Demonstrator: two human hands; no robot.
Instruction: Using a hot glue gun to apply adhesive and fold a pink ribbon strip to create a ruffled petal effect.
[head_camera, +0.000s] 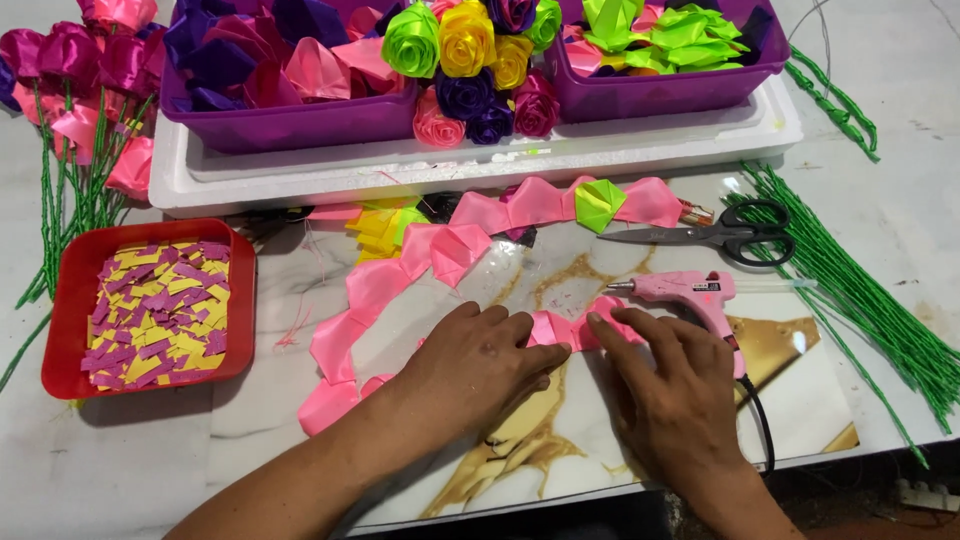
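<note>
A long pink satin ribbon (372, 285), folded into a chain of petal shapes, curves across the marble-patterned board (810, 390). My left hand (478, 358) lies flat on the board and pinches the ribbon's near end (556, 328) with its fingertips. My right hand (668, 385) presses the same folded piece from the right with thumb and forefinger. A pink hot glue gun (680, 290) lies just beyond my right hand, nozzle pointing left.
Black-handled scissors (725, 235) lie behind the glue gun. A red tray (70, 290) of paper scraps sits at left. Purple bins (290, 125) of ribbon roses stand on a white foam tray (480, 165) at the back. Green wire stems (860, 300) lie at right.
</note>
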